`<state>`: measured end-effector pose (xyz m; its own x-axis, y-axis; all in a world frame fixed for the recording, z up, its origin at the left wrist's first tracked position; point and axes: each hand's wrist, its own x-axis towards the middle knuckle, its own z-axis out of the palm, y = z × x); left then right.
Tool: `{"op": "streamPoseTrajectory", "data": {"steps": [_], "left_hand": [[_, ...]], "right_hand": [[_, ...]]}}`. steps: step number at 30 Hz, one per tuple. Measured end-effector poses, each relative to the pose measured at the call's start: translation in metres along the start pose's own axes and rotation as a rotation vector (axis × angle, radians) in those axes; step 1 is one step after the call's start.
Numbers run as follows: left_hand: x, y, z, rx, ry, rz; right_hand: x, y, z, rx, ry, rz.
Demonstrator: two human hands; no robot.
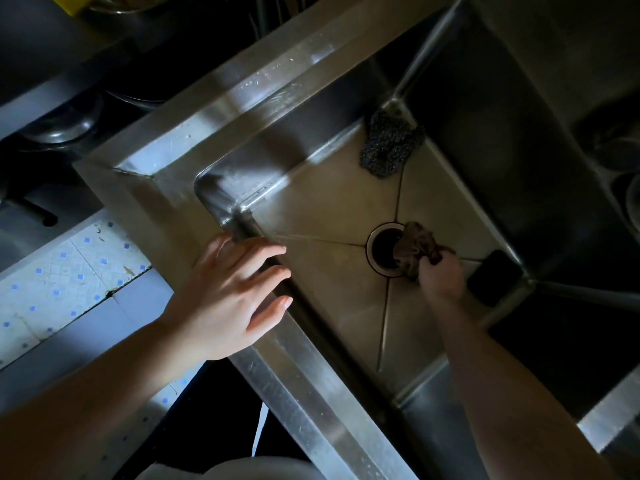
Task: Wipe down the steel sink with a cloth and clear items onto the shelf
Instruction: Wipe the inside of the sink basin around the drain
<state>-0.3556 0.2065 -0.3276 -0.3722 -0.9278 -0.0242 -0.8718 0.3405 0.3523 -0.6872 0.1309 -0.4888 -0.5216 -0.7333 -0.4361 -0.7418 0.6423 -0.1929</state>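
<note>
Head view: our right hand (441,277) holds the cloth (419,244) in its grip at the drain (382,247) of the sink (298,375); our left hand (228,299), grip wide, rests on the sink's left edge.

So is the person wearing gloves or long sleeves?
No. The left hand and right hand are bare, with no gloves, rings or watch showing. The left arm and right arm are bare too; no sleeve comes into view.
</note>
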Motion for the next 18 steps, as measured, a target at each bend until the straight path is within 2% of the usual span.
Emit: {"op": "streamPoseTrajectory", "data": {"steps": [4, 10, 15, 18], "left_hand": [[0.000, -0.002, 0.002, 0.004, 0.009, 0.010], [0.000, -0.002, 0.004, 0.028, 0.017, 0.008], [0.000, -0.001, 0.004, 0.034, 0.044, 0.011], [0.001, -0.001, 0.003, 0.034, 0.047, 0.011]], "right_hand": [[-0.007, 0.029, -0.008, 0.159, 0.071, 0.247], [-0.077, 0.024, 0.021, 0.261, 0.059, 0.443], [-0.091, -0.017, 0.042, 0.275, -0.007, 0.380], [-0.082, -0.018, 0.038, 0.231, -0.017, 0.303]]}}
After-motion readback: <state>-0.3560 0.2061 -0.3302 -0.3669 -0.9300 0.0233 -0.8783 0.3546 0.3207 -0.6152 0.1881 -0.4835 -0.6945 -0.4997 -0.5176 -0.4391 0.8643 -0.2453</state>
